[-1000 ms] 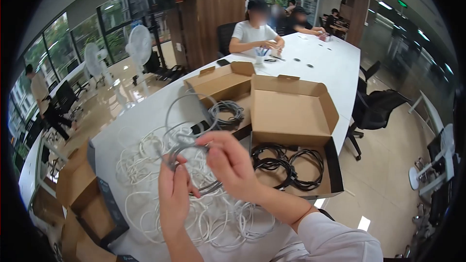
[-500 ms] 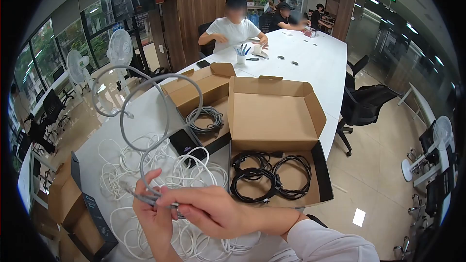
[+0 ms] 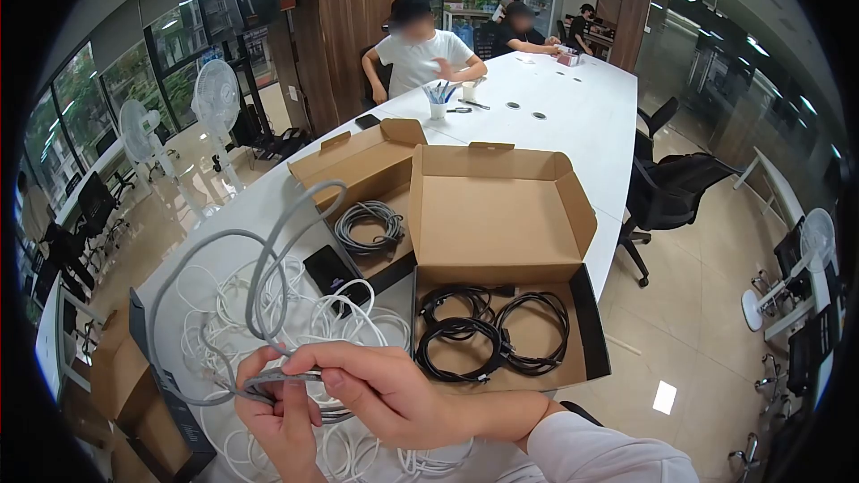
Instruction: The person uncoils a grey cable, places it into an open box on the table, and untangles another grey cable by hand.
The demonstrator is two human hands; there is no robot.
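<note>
A grey cable (image 3: 259, 291) rises in loose loops from between my hands. My left hand (image 3: 273, 416) is closed round several gathered turns of it. From the right, my right hand (image 3: 385, 389) pinches the same cable, its fingers close against the left. Below and behind both hands lies a tangle of white cables (image 3: 331, 326) on the table. Just beyond the tangle is a dark phone-like object (image 3: 335, 273). A coiled grey cable (image 3: 369, 227) rests in the cardboard box (image 3: 353, 161) behind it.
To the right, an open box (image 3: 586, 317) holds several coiled black cables (image 3: 461, 349). Another open box (image 3: 170, 394) stands at the left edge. Across the white table (image 3: 591, 125) sits a person in a white shirt (image 3: 420, 58), near a cup of pens (image 3: 438, 105).
The loose grey loops have dropped lower and swung left, and more turns are gathered in my left hand. The seated person's hands have moved apart, off the things on the table.
</note>
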